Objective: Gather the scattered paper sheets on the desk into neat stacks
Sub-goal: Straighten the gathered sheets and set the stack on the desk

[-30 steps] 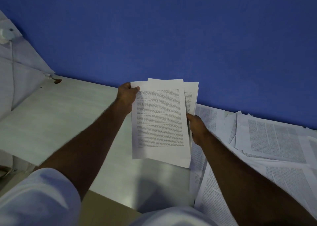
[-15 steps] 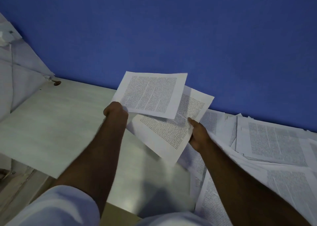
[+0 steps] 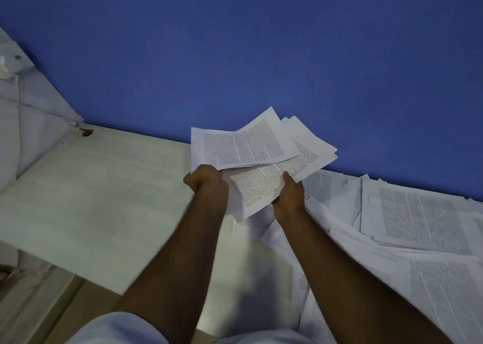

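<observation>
Both my hands hold a loose bunch of printed paper sheets (image 3: 251, 147) above the pale desk (image 3: 104, 200), near the blue wall. My left hand (image 3: 206, 180) grips the bunch's near-left corner from below. My right hand (image 3: 290, 194) pinches the lower sheets (image 3: 258, 186) at their right edge. The sheets are fanned and turned sideways, not squared. Many more printed sheets (image 3: 405, 218) lie scattered and overlapping across the desk's right half, partly under my right forearm.
A blue wall (image 3: 261, 56) rises directly behind the desk. A small dark mark or hole (image 3: 87, 132) sits at the desk's far-left corner. A tiled wall with a cable (image 3: 21, 103) is at the left. The desk's front edge runs bottom left.
The held sheets went from an upright, nearly squared bunch to a fanned, sideways one. Both hands moved closer together and a little toward the wall.
</observation>
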